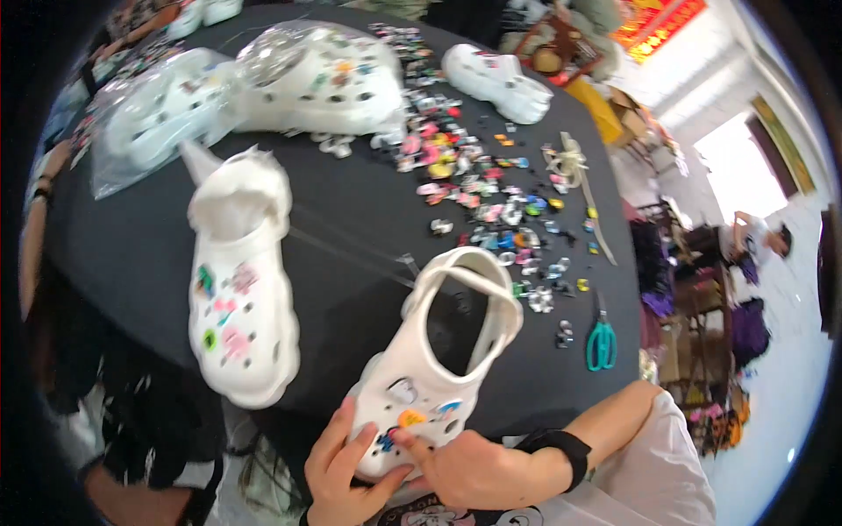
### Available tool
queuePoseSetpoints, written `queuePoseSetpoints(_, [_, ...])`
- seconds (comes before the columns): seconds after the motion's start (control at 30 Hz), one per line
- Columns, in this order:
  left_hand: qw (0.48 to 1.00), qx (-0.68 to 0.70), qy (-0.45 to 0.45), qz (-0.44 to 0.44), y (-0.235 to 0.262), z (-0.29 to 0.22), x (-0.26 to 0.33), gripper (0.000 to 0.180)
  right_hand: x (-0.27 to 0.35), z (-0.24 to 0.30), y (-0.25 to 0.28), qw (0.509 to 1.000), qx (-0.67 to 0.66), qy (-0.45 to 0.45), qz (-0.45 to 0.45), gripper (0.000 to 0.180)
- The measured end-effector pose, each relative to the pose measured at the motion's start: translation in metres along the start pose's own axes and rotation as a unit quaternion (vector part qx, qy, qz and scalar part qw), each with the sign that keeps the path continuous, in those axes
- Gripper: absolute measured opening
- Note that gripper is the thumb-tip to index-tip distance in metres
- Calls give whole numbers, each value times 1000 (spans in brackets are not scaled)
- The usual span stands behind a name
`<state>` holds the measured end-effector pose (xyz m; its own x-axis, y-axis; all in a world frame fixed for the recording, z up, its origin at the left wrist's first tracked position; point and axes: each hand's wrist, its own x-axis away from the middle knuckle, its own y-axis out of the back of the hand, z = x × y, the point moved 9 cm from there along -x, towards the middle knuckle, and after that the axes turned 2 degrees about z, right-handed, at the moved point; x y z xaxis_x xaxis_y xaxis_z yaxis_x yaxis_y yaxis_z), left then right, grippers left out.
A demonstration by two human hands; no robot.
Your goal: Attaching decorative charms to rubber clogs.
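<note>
A white clog [469,379] with several charms on its upper is tilted at the table's near edge, its heel strap away from me. My left hand [345,478] is closed around its toe, fingers on the upper. My right hand [474,471] is closed at the toe's right side, its index fingertip against a small blue charm [384,441]. Beside that sits an orange charm [411,418]; farther up are a white charm [403,390] and a blue-and-white one [449,409]. The undersides of both hands are hidden. To the left lies another white clog [254,302] with pink and green charms.
Loose colourful charms [491,188] spread over the dark table [342,210]. Teal-handled scissors [601,344] lie at the right edge. Bagged white clogs [167,114] and another white clog [498,81] stand farther back. A pale cord bundle [568,159] lies right of the charms. Other people are nearby.
</note>
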<state>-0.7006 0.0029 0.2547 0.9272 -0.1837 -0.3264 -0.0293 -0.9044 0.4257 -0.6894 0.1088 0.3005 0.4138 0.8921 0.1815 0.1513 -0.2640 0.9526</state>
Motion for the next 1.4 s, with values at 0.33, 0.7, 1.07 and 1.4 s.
queuePoseSetpoints(0.33, [999,16,-32,-20,-4,13,1,66,-22,-6,7,995,-55,70,35,34])
queuePoseSetpoints(0.7, [997,26,-45,-50,5,12,-7,58,-25,-8,2,985,-146,6,90,32])
queuePoseSetpoints(1.07, [995,-31,-97,-21,7,-16,-13,52,20,-57,23,910,-357,-84,-194,27])
queuePoseSetpoints(1.4, [998,-49,10,-50,-6,-41,-15,23,77,-54,-113,586,-790,-179,-12,25])
